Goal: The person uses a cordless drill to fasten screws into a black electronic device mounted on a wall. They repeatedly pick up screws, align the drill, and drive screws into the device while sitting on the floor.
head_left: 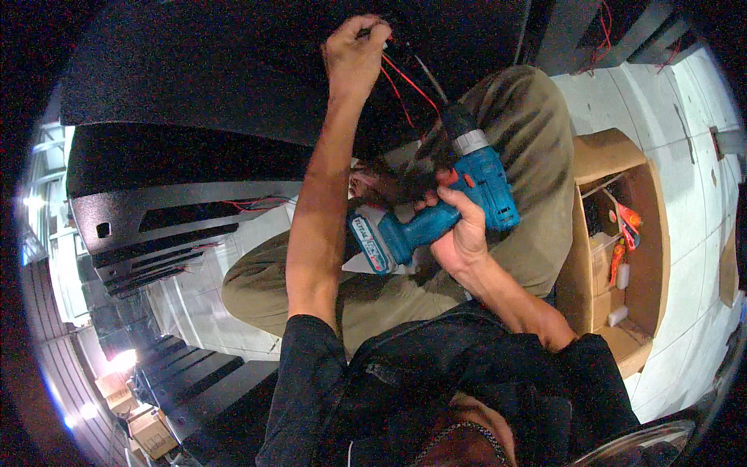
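Gripping a blue cordless drill [447,206], right hand [459,233]; left hand [354,54] fingers pinch red wires [405,86].

A workshop or assembly floor: black textured cabinets [179,210] with red wires [249,205] stack up at the frame's left, a cordless drill [436,210] is in use at centre, and a tool-filled cardboard box [622,249] sits on pale tiles [685,140] at right.

Black short-sleeved shirt, bare forearms, olive-khaki trousers, a metal chain necklace at the collar, bare hands
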{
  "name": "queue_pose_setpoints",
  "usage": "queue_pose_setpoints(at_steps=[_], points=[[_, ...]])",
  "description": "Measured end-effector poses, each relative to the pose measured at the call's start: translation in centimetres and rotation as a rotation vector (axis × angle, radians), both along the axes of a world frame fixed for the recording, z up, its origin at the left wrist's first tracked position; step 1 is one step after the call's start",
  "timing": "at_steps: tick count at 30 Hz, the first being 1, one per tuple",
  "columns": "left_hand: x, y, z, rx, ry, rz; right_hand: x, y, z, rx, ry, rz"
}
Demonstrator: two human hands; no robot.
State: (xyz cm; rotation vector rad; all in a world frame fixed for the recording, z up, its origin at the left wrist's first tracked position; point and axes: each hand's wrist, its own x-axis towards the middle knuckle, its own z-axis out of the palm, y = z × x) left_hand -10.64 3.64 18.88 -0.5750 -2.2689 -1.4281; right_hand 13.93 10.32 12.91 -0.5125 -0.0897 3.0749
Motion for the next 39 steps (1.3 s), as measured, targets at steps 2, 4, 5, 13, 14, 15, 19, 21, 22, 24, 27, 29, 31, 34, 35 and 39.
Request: queue_pose_setpoints(at_steps=[2, 4, 5, 13, 14, 15, 19, 21, 22, 24, 27, 29, 31, 34, 35, 39], points=[[0.2, 0.1, 0.1, 0.014, -0.018, -0.029, -0.1, -0.1, 0.0, -0.007, -0.017, -0.014], [0.4, 0.2, 0.5, -0.021, -0.051, -0.034, -0.2, -0.1, -0.2, -0.024, -0.016, -0.008], [0.2, 0.1, 0.3, -0.001, -0.062, -0.034, -0.2, -0.2, -0.4, -0.040, -0.007, 0.009], [0.5, 0.2, 0.5, 0.025, -0.042, -0.059, -0.2, -0.2, -0.3, -0.043, -0.030, 0.029], [0.4, 0.1, 0.4, 0.020, -0.054, -0.060, -0.2, -0.2, -0.2, -0.031, -0.032, 0.017], [0.3, 0.0, 0.3, 0.016, -0.065, -0.061, -0.2, -0.2, -0.1, -0.019, -0.034, 0.006], [0.3, 0.1, 0.3, -0.015, -0.046, -0.054, -0.3, -0.3, -0.7, -0.024, -0.011, 0.001], [0.2, 0.1, 0.1, 0.016, -0.029, -0.049, -0.4, -0.4, -0.9, -0.016, -0.012, -0.002], [0.1, 0.1, 0.0, 0.031, -0.021, -0.046, -0.4, -0.4, -0.8, -0.023, -0.004, -0.003], [-0.1, 0.0, 0.0, -0.003, -0.001, -0.029, -0.4, -0.5, -0.8, -0.037, 0.013, -0.005], [0.1, 0.1, 0.2, -0.018, 0.001, -0.023, -0.5, -0.6, -1.1, -0.032, -0.002, -0.028], [0.1, 0.2, 0.3, -0.018, 0.008, -0.019, -0.6, -0.7, -1.6, -0.035, 0.001, -0.028], [0.1, 0.1, 0.3, -0.020, 0.029, -0.008, -0.6, -0.8, -1.6, -0.045, 0.004, -0.019], [0.3, 0.2, 0.6, -0.051, 0.057, -0.001, -0.6, -0.7, -1.4, -0.047, 0.004, -0.005], [0.3, 0.2, 0.6, -0.060, 0.076, -0.001, -0.7, -0.6, -1.3, -0.035, 0.003, -0.006], [0.5, 0.1, 0.6, -0.112, 0.141, -0.011, -0.9, -0.7, -0.8, -0.037, -0.017, -0.002]])
